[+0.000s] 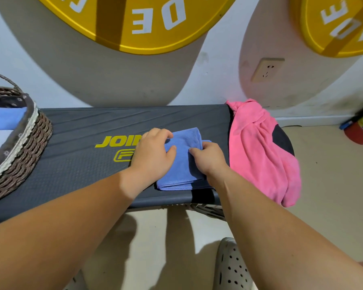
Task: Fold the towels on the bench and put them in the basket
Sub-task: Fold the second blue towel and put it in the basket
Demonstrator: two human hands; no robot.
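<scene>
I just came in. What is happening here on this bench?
A person is folding a small blue cloth towel on the dark grey bench. The left hand and the right hand both hold it, already folded over into layers. A crumpled pink towel waits at the bench's right end. The brown woven basket on the left holds folded cloth already.

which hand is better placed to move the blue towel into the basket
Left, most likely. The basket sits at the left end of the bench, nearer the left hand; the right hand would have to cross over. Both hold the blue towel.
</scene>
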